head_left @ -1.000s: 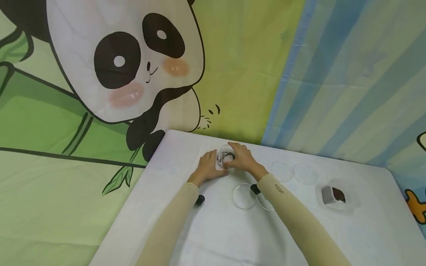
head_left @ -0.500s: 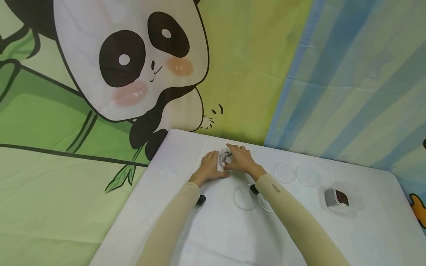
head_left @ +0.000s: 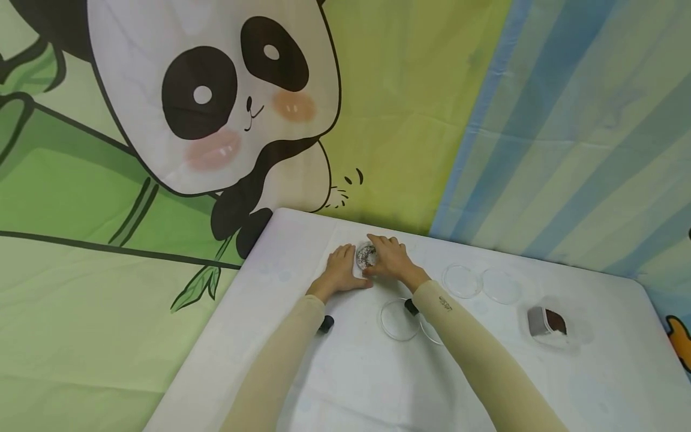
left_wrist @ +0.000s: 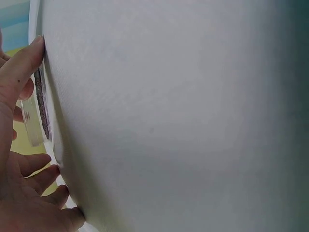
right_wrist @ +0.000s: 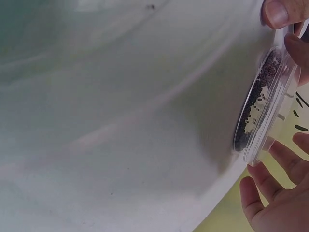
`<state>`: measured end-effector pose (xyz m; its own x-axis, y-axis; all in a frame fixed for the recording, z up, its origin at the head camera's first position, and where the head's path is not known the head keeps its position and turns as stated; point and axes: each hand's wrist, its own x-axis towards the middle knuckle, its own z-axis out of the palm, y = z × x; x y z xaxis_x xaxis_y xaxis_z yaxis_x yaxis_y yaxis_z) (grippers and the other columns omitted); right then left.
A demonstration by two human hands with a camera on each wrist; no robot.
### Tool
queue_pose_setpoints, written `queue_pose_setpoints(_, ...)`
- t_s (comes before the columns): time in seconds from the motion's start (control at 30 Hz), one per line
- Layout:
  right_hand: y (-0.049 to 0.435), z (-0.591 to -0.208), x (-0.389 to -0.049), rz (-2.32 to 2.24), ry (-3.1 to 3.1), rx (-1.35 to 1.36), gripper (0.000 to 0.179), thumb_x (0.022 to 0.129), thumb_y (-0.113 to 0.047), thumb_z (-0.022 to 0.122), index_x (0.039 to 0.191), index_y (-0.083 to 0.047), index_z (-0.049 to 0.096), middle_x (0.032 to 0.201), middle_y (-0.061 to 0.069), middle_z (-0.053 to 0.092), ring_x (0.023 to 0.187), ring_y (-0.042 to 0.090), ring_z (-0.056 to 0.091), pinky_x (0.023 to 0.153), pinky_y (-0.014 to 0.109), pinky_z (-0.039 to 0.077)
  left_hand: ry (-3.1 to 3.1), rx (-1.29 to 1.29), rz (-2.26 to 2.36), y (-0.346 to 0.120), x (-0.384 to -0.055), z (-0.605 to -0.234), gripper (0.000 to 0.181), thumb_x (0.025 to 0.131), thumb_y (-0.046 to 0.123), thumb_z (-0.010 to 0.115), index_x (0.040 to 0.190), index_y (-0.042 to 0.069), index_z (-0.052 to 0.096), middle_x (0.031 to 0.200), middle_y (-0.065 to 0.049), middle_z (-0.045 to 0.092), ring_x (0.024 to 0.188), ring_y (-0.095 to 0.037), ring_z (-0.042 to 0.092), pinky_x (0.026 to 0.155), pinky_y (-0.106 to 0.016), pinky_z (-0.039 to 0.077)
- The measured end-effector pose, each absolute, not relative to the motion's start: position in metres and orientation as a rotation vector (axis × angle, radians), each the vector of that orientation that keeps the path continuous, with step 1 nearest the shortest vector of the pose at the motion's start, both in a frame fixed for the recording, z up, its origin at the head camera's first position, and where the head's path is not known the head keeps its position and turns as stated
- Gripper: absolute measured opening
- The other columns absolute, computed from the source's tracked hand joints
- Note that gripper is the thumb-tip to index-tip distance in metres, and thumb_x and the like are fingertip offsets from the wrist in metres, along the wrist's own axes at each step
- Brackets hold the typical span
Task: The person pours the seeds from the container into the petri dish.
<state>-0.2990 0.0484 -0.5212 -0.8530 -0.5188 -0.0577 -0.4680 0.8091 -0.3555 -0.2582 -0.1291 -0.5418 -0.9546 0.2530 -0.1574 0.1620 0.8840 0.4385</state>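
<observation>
My right hand (head_left: 393, 257) pinches clear lid (right_wrist: 264, 137) over round dish (right_wrist: 248, 113) of dark grains, near bench's (head_left: 345, 372) far edge. Left hand (head_left: 341, 270) spread, beside dish. Seems lid-fitting step; next calls for level seating, gentle press.

- Two hands, both mine: one left hand (head_left: 341, 270), one right hand (head_left: 392, 257).
- Two sleeves (head_left: 469, 345), one each side.
- One round dish (head_left: 365, 257) in my grip, its dark grains (right_wrist: 266, 77) too many to count.
- Perhaps one lid (right_wrist: 271, 126) over that dish; I see it poorly edge-on.
- Four clear discs (head_left: 399, 321): one pair nearer me, one pair farther.
- Two small black pieces (head_left: 326, 324).
- One container (head_left: 538, 323) of brown stuff (head_left: 556, 321).
- One table (head_left: 345, 375), one printed panda (head_left: 249, 129).
</observation>
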Motion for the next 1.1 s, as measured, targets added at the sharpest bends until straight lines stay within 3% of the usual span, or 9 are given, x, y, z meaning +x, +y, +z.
queue_pose_setpoints(0.5,0.052,-0.521,-0.298,-0.498,2.817,-0.741,0.095,0.083,-0.048,0.08,0.157,-0.013,0.032,0.153,0.02,0.037,0.135,0.044,0.035,0.106,0.065,0.03,2.837,0.316,0.706,-0.128,-0.257,-0.542,0.114,0.078,0.056,0.081,0.156,-0.003,0.023,0.159,-0.024,0.025,0.148,-0.04,0.019,0.118,-0.057,0.014)
queue_pose_setpoints(0.73,0.063,-0.497,-0.284,-0.578,2.828,-0.696,0.089,0.087,-0.042,0.078,0.156,-0.008,0.032,0.151,0.023,0.039,0.134,0.046,0.036,0.108,0.067,0.027,2.835,0.333,0.835,-0.134,-0.251,-0.538,0.105,0.081,0.046,0.082,0.155,-0.003,0.025,0.157,-0.024,0.03,0.145,-0.037,0.027,0.118,-0.046,0.022)
queue_pose_setpoints(0.93,0.083,-0.478,-0.261,-0.658,2.868,-0.696,0.081,0.091,-0.039,0.074,0.153,-0.004,0.036,0.145,0.026,0.044,0.129,0.047,0.043,0.103,0.066,0.034,2.855,0.409,0.937,-0.132,-0.241,-0.524,0.09,0.086,0.044,0.079,0.152,0.001,0.036,0.152,-0.017,0.041,0.14,-0.031,0.038,0.114,-0.043,0.031)
queue_pose_setpoints(1.1,0.107,-0.473,-0.232,-0.781,2.939,-0.707,0.073,0.093,-0.035,0.073,0.149,-0.001,0.04,0.138,0.025,0.051,0.123,0.043,0.049,0.099,0.061,0.041,2.837,0.448,1.041,-0.121,-0.222,-0.51,0.084,0.089,0.045,0.076,0.151,0.004,0.039,0.152,-0.016,0.043,0.14,-0.031,0.039,0.113,-0.045,0.033)
